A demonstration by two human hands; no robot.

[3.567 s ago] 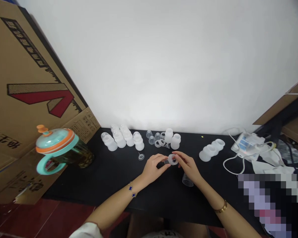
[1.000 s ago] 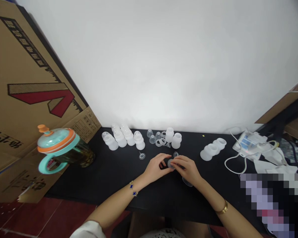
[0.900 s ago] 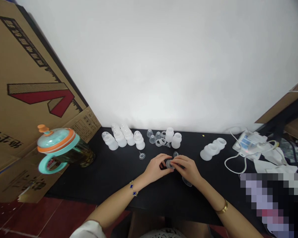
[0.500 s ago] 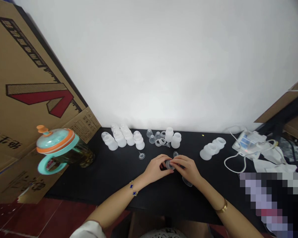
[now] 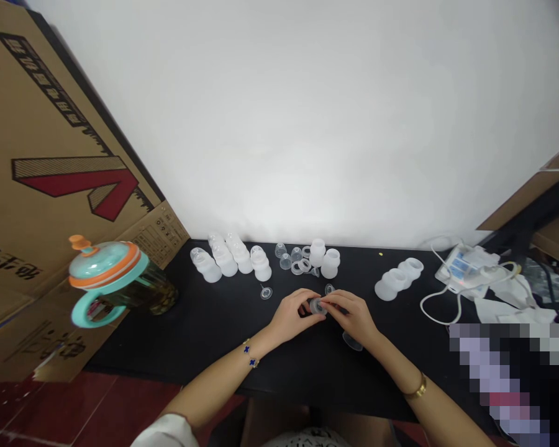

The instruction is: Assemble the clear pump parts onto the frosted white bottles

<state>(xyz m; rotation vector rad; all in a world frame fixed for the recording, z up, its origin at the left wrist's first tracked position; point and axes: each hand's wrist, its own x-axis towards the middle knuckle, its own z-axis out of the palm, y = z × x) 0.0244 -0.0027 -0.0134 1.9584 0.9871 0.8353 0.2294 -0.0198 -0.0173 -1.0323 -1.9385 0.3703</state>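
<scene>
Hands (image 5: 321, 315) pinching one small translucent ring (image 5: 317, 306) between them, white bottles (image 5: 261, 268) we observe standing at far left, black tabletop (image 5: 205, 335) beneath.

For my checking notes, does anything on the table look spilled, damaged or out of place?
A yellow speck lies on the table near the wall, apart from the white bottles and unlike them in colour. No spill shows.

Both hands (image 5: 323, 313) meet close together, fingers curled, forearms angling inward.
</scene>
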